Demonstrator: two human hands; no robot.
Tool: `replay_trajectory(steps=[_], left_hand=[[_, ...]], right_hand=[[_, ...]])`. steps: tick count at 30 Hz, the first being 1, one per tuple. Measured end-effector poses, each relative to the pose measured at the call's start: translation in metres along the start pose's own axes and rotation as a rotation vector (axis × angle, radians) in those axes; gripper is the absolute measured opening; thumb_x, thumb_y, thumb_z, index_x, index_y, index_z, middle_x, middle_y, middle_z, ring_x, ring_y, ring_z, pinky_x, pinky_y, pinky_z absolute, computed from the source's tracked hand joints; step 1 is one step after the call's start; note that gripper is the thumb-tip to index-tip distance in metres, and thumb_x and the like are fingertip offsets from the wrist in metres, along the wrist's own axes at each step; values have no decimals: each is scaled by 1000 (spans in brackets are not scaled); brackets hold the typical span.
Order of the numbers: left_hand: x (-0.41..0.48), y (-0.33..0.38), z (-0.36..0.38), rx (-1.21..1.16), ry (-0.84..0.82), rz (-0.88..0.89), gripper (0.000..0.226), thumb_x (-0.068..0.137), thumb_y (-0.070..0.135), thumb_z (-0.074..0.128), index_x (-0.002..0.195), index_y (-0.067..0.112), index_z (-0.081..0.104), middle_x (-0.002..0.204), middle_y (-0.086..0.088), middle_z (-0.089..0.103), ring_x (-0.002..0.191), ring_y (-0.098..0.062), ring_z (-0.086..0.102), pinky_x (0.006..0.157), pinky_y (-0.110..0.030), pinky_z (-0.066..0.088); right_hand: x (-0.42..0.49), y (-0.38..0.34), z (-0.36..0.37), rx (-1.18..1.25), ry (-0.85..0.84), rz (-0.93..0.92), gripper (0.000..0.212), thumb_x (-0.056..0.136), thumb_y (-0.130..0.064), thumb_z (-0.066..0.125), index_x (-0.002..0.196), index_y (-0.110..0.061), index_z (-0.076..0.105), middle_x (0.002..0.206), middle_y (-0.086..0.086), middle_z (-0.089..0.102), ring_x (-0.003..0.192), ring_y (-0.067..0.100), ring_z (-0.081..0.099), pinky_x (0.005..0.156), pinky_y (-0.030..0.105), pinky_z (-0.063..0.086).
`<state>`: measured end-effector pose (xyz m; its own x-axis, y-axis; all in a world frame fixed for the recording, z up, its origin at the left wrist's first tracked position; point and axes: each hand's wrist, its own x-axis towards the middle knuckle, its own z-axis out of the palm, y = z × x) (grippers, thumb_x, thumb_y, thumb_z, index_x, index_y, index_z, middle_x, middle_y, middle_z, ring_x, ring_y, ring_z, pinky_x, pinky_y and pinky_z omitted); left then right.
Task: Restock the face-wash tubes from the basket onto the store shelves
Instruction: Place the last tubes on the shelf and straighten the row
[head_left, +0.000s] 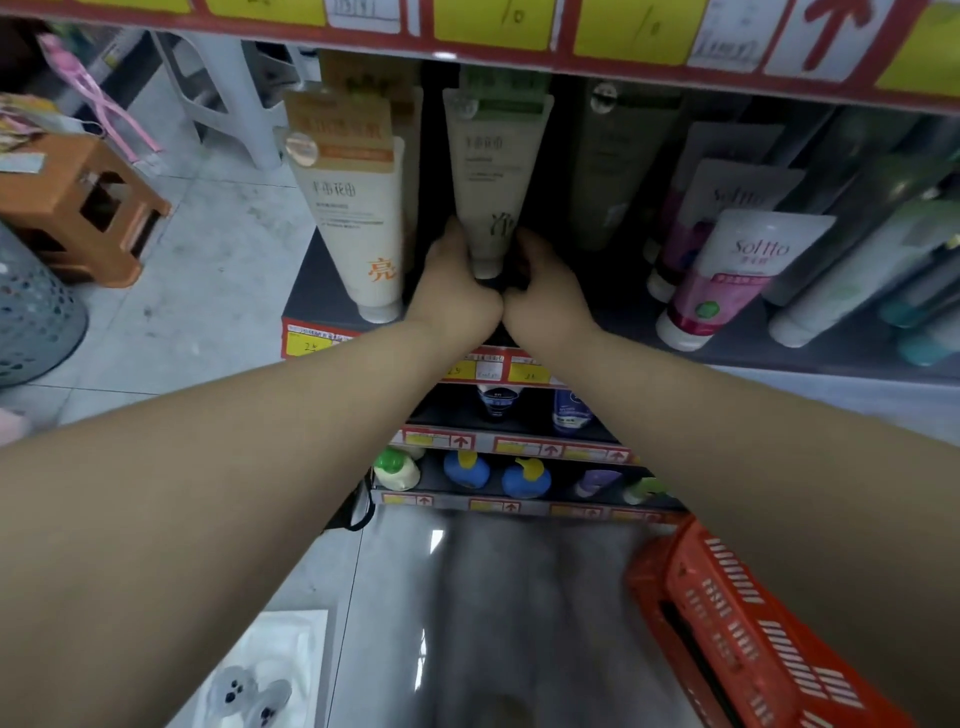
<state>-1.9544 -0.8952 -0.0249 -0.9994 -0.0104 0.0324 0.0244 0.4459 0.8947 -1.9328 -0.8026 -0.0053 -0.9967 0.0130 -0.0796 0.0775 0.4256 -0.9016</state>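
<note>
A: Where is the tube being shelved?

B: The grey-green tube (491, 197) stands cap-down on the shelf (322, 291), and both hands are at its cap end. The left hand (457, 283) has its fingers (452, 234) curled round the tube's lower left side. The right hand (545, 283) pinches the lower right side, fingers (524, 241) narrow against it.

A: How would you finish the placement well?

B: It looks to me like the tube is being squared up. I'd set the cap flat on the shelf, turn the print outward, and lean the crimped top back against the tube behind so it can't tip forward. Then I'd let go one hand at a time. The cream tube (358, 223) stands just left of the grey-green tube, close enough that a sideways nudge could topple it. The dark green tube (613, 171) just to its right carries the same risk.

A: And the containers?

B: The orange-red basket (753, 639) sits on the floor, well below and to the right of the grey-green tube. Only its slotted wall and a dark handle gap show, so I can't tell what it holds. A grey perforated bin (31, 312) is far to the left of the grey-green tube, and its contents are hidden too.

A: Anything else nearby?

B: The pink Soltto tubes (727, 275) lean further right of the grey-green tube, on the same shelf.
</note>
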Motion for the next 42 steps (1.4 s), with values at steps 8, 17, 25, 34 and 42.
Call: replay_trajectory(steps=[8,17,25,34,42], left_hand=[[-32,-4,-3,10,-65,39,51,72,23,56,120,8,50,110,-12,62,106,-21,59,90,-34,51],[-61,0,-20,2,-231,13,78,57,16,49,135,15,41,127,-12,52,115,-17,55,98,-33,48],[-77,5,-32,40,-301,-31,78,63,12,54,139,20,37,130,-9,50,117,-19,54,95,-29,49],[-90,11,-31,20,-293,-53,69,80,-4,48,145,18,35,133,-4,53,117,-14,52,75,-4,42],[-108,46,2,108,-391,-77,69,85,5,49,149,6,23,150,-12,35,132,-24,41,107,-22,35]], right_hand=[[-34,10,6,48,69,-29,55,86,3,46,139,-13,44,128,1,54,115,8,47,95,17,34],[-62,14,14,-76,122,-16,70,79,8,44,143,-20,39,138,8,47,127,18,45,104,23,34],[-79,9,20,-100,106,-14,65,84,3,48,143,-21,36,137,6,43,116,11,44,93,16,32],[-85,4,11,-85,49,-4,66,84,1,58,143,-19,36,137,1,50,124,16,48,99,21,38],[-108,14,-40,-214,159,99,75,83,-4,57,149,-12,23,151,9,32,138,21,34,109,25,29]])
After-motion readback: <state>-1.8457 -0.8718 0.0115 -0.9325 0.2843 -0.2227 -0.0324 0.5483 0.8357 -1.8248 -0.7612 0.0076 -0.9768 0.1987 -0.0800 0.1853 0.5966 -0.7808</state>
